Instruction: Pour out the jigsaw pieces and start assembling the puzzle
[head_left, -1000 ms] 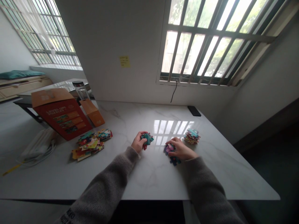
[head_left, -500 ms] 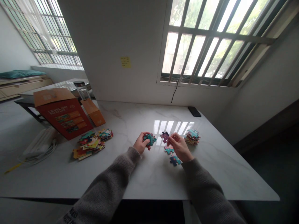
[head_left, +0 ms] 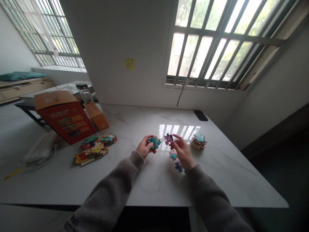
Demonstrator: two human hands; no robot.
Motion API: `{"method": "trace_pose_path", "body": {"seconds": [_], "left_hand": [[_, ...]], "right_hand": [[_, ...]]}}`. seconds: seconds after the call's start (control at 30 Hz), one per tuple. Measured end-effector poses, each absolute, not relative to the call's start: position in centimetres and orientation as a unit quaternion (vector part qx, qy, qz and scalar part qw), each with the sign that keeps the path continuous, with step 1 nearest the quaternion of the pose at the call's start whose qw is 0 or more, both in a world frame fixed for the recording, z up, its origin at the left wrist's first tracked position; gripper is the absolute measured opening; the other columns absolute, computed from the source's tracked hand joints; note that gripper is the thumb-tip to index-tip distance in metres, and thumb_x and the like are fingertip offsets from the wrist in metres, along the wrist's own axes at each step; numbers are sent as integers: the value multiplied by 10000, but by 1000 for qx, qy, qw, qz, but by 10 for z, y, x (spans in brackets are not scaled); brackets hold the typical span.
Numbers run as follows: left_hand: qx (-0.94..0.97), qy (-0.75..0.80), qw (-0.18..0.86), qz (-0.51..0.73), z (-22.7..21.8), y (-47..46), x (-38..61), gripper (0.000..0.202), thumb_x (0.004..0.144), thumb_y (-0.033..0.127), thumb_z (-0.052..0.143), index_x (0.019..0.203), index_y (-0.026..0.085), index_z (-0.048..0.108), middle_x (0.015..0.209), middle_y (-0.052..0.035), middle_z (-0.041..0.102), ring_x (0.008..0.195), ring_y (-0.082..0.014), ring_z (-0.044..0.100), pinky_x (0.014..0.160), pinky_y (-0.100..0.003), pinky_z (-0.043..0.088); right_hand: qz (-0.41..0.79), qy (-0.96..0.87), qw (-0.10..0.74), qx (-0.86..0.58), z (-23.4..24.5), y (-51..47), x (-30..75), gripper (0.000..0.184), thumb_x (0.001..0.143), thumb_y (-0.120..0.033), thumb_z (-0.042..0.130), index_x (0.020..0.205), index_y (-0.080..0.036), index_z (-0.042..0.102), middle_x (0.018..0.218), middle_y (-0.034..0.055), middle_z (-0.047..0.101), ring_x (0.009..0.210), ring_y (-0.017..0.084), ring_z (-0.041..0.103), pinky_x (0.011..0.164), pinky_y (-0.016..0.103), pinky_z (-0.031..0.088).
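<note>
My left hand is closed around a small stack of teal puzzle pieces, held just above the white marble table. My right hand pinches a purple puzzle piece and holds it up close to the teal stack, a small gap between them. Two loose pieces lie on the table under my right hand. A neat stack of puzzle pieces stands just right of that hand.
A loose heap of puzzle pieces lies at the left, in front of the red puzzle box and its orange lid. White cables lie at the far left. A dark phone rests near the back wall.
My right hand lifted off the pieces on the table with a purple piece and carried it left toward the teal stack in my left hand. The left hand barely moved.
</note>
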State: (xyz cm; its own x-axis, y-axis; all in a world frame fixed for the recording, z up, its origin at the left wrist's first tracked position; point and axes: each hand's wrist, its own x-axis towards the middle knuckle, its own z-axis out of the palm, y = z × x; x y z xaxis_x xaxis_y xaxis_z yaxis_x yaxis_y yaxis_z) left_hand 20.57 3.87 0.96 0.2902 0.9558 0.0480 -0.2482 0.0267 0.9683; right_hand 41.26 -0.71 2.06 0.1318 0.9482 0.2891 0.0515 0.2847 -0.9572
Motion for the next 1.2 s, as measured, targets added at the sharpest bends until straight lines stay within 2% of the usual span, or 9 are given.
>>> {"method": "trace_pose_path", "body": {"seconds": [0.13,0.33,0.57,0.7,0.8,0.87,0.97,1.03,1.2], "left_hand": [[484,371,584,536,15,52,184,518,701,306,675,1180,169,534,926,-56,661,557,-128,627,475,-261,509],[464,439,504,581,14,82,137,475,602,301,739,1017,117,600,769,-46,680,527,-114,597,437,-192,410],[502,397,502,581,14,77,136,506,610,356,797,1013,129,590,801,-41,674,609,-133,627,518,-230,482],[530,385,535,534,12,56,168,474,586,364,835,908,147,563,786,-15,644,685,-146,652,618,-269,537],[535,365,572,503,11,40,189,486,600,387,841,887,163,519,794,-12,643,682,-157,661,612,-288,545],[540,344,595,486,10,33,198,494,599,390,849,874,168,503,769,-11,647,682,-167,664,617,-299,547],[553,335,601,470,10,30,204,460,623,427,834,823,158,519,697,-6,637,638,-150,641,615,-284,532],[554,347,594,469,10,31,204,440,673,486,784,825,146,550,672,-7,630,593,-128,611,589,-264,510],[547,376,560,495,6,36,200,380,820,502,609,946,145,580,637,6,603,522,-103,545,521,-233,452]], "right_hand": [[319,-576,552,-512,13,-4,417,301,885,-399,550,1083,-193,643,797,33,669,687,157,583,643,290,473],[206,-724,340,-563,-1,-2,413,233,880,-276,491,897,-218,716,780,34,682,759,184,563,780,348,422],[123,-767,260,-573,-5,-3,412,159,845,-211,548,911,-244,689,817,37,652,863,214,539,833,371,350],[133,-749,331,-558,3,-8,405,188,900,-233,497,983,-232,666,877,55,646,852,205,547,828,372,385],[274,-706,416,-503,11,-13,393,312,935,-340,490,1221,-239,564,900,45,656,780,181,582,741,330,448],[365,-677,457,-447,14,-15,384,393,919,-401,533,1282,-251,522,963,47,662,818,181,610,738,317,478],[433,-632,501,-402,16,-16,377,327,879,-450,592,1125,-235,620,977,47,666,859,187,622,777,320,496],[458,-599,514,-409,15,-16,376,300,867,-465,602,1030,-218,650,910,36,666,782,171,610,714,301,498],[476,-550,533,-433,12,-13,381,304,874,-452,591,1033,-198,644,824,20,649,630,120,543,576,254,460]]}}
